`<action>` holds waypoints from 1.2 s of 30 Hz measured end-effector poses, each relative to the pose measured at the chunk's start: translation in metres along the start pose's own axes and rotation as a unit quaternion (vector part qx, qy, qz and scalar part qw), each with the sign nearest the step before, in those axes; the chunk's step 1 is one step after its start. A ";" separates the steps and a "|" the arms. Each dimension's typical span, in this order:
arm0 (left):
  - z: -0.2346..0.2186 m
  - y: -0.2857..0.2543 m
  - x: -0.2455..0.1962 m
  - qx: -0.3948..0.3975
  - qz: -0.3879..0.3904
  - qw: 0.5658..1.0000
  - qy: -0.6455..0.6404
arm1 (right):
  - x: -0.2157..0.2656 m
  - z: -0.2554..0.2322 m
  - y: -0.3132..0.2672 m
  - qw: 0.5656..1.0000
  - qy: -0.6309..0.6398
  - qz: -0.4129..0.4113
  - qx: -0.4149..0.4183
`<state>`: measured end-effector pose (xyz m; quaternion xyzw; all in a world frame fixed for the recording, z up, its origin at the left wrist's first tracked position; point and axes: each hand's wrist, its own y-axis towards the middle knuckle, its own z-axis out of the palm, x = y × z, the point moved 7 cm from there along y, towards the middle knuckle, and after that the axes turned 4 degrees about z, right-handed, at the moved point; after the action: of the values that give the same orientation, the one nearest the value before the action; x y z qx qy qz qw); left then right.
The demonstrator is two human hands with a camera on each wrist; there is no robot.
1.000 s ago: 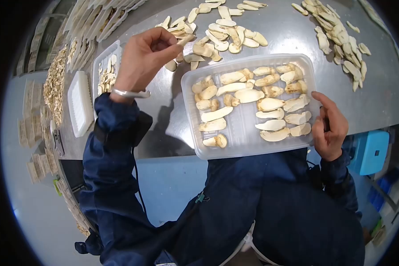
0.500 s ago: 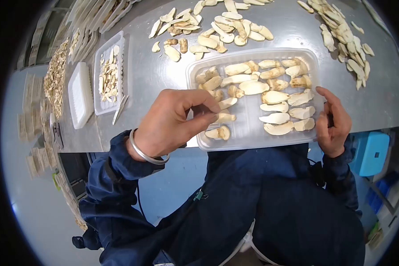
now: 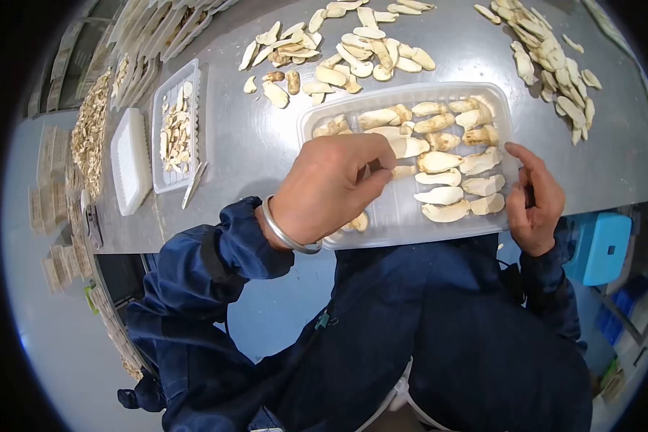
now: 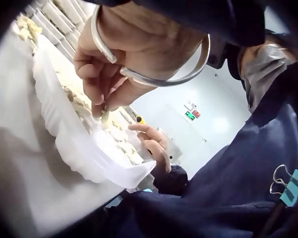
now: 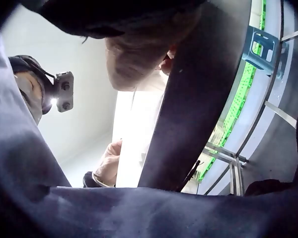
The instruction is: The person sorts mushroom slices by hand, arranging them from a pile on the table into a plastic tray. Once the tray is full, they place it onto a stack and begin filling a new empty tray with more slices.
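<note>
A translucent tray [image 3: 385, 234] holds rows of pale mushroom slices with brown ends. Over its left half, my left hand [image 3: 331, 187] pinches a slice [image 3: 405, 172] between thumb and fingertips; the hand hides several slices and part of the rim. In the left wrist view, the same hand [image 4: 134, 49] has its fingertips on a small pale piece [image 4: 105, 118] above the tray. My right hand [image 3: 536, 205] rests against the tray's right edge, index finger extended and other fingers loosely bent. The right wrist view shows that hand [image 5: 134, 62] dimly beside the bright tray.
Loose slices lie in heaps behind the tray [image 3: 288, 50] and at the back right [image 3: 547, 54]. To the left are a smaller tray of slices [image 3: 158, 155], a white lid-like tray [image 3: 129, 165], a knife-like tool [image 3: 193, 189] and stacked trays [image 3: 151, 25]. A blue box [image 3: 605, 248] stands lower right.
My left hand came from the loose slices behind into the tray's left side, then moved right towards its middle, with a slice in its fingertips. The right hand stays at the tray's edge.
</note>
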<state>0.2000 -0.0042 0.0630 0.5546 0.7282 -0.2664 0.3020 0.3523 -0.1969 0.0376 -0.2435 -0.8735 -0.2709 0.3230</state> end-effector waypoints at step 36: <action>-0.168 0.103 0.168 -0.166 -0.091 0.938 0.290 | 0.003 -0.001 0.003 1.000 -0.013 -0.018 0.007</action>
<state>0.2410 0.2509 0.0471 0.4810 0.8656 0.0042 0.1395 0.3527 -0.1948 0.0413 -0.2288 -0.8836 -0.2676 0.3086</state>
